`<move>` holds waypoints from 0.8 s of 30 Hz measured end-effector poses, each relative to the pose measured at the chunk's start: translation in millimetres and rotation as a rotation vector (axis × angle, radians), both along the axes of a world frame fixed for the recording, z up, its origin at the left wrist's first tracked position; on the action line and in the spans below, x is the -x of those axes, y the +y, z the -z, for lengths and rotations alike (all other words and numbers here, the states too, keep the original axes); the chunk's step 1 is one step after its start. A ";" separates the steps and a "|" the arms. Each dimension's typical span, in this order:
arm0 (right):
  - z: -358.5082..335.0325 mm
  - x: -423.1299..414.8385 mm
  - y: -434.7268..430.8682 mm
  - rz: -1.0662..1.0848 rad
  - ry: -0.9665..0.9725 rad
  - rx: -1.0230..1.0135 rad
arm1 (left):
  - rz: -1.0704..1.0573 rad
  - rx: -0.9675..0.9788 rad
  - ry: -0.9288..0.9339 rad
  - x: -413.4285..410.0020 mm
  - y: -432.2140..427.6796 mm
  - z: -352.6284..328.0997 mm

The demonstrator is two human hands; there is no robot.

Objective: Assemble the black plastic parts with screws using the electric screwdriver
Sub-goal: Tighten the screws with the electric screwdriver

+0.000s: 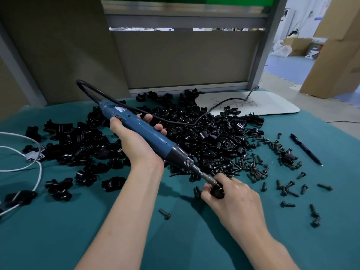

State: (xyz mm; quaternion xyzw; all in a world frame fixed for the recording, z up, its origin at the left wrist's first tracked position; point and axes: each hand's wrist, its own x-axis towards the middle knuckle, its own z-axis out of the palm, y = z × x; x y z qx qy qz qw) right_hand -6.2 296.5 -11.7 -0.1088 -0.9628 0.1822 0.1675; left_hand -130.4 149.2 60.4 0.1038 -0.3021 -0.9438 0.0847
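Blue-cased, the electric screwdriver sits in the left hand, fingers wrapped round its middle; the right hand pinches one black plastic part in curled fingers, low over the teal mat, just in front of the heap of parts and loose screws; to drive well, I judge, keep the bit in line with the screw, brace the part against turning and press lightly; the tool's long axis slants from the corded end at far left down to near right, bit pointing into the held part; any screw there is hidden.
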 end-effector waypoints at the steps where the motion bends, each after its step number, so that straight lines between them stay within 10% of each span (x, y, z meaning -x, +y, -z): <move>1: -0.1 -0.4 0.7 0.002 0.006 0.011 | -0.019 0.021 -0.025 2.0 -3.8 0.7; 10: 4.8 -4.6 9.1 -0.299 -0.131 0.226 | -0.059 0.328 -0.249 7.8 -45.9 31.2; 16: 2.0 1.9 12.7 -0.432 -0.122 0.009 | -0.122 1.443 0.121 -52.2 -58.0 30.3; 24: 3.5 1.1 4.1 -0.470 -0.057 0.092 | 0.476 1.253 0.303 -111.8 -41.8 57.7</move>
